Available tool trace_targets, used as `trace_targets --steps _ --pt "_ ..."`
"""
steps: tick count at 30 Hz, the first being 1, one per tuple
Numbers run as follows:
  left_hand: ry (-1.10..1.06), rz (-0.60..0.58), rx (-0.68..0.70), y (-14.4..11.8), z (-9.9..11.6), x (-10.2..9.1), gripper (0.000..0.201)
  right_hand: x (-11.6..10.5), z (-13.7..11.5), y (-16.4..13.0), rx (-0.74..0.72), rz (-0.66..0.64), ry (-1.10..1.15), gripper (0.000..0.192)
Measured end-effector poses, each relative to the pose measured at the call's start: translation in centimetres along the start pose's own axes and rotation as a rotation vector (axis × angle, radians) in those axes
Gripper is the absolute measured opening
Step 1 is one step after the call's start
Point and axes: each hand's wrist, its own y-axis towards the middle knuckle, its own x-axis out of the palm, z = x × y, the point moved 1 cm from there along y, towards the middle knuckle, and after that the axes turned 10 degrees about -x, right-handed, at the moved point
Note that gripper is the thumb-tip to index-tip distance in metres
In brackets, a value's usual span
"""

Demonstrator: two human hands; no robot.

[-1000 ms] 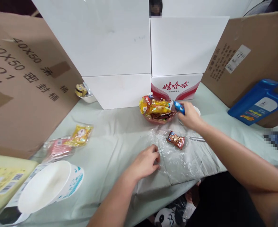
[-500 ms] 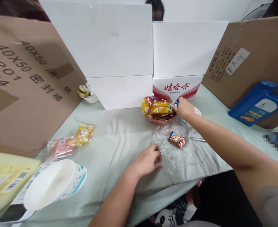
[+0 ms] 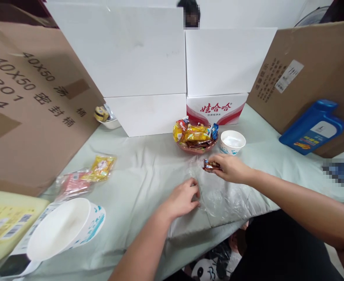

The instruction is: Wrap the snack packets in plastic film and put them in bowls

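My right hand (image 3: 229,168) is closed around a small brown wrapped snack (image 3: 210,165), just above the table and in front of the pink basket (image 3: 197,150). That basket is heaped with yellow, red, blue and brown snack packets (image 3: 197,134). My left hand (image 3: 184,199) rests on the table with its fingers curled on the edge of a clear plastic bag (image 3: 220,201). The bag lies flat and crumpled under and in front of my right hand. Beside the basket stands a white paper bowl (image 3: 233,141) with a blue pattern.
White boxes (image 3: 145,115) wall off the back, with cardboard cartons (image 3: 34,93) at the sides. A blue bottle (image 3: 312,127) leans at the right. Yellow and pink packets (image 3: 101,168), a large paper tub (image 3: 63,230) and a pale yellow container (image 3: 11,218) are at the left.
My right hand has left the blue packet at the basket, come nearer and picked up the brown snack from the plastic bag. My left hand has stayed in place.
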Motion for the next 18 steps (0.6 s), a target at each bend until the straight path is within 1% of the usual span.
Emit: trace_targets --steps 3,5,6,7,9,11,12,13,15,17,18 --pt "-0.010 -0.005 0.007 0.1 -0.1 0.1 0.013 -2.5 0.5 2.2 -0.070 0.145 0.087 0.024" --pt "-0.017 -0.007 0.012 0.1 -0.1 0.0 0.013 -3.4 1.5 4.0 -0.069 0.229 0.019 0.025" --pt "-0.020 -0.005 0.016 0.1 -0.1 0.0 0.013 -3.5 2.1 4.9 -0.065 0.244 -0.041 0.026" --pt "-0.021 -0.002 0.019 0.0 -0.1 0.0 0.013 -3.4 2.8 5.8 -0.062 0.229 -0.100 0.027" --pt "-0.022 0.002 0.018 0.0 -0.2 0.0 0.013 -2.8 4.1 7.3 -0.040 0.132 -0.180 0.029" --pt "-0.018 0.000 0.012 -0.1 -0.3 0.1 0.013 -2.0 5.0 8.3 0.007 0.032 -0.208 0.032" --pt "-0.015 0.000 0.010 -0.1 -0.4 0.1 0.014 -1.8 5.2 8.4 0.027 0.012 -0.223 0.034" --pt "-0.011 0.001 0.011 -0.1 -0.4 0.2 0.014 -1.6 5.0 8.4 0.038 0.022 -0.248 0.035" --pt "-0.005 0.011 0.021 0.0 -0.4 0.4 0.015 -1.6 3.8 7.6 0.022 0.120 -0.312 0.036" --pt "-0.006 0.023 0.034 0.0 -0.3 0.6 0.014 -1.7 1.7 6.1 -0.071 0.240 -0.332 0.034" --pt "-0.009 0.026 0.040 0.0 -0.2 0.6 0.012 -1.6 0.5 5.1 -0.145 0.268 -0.309 0.034"
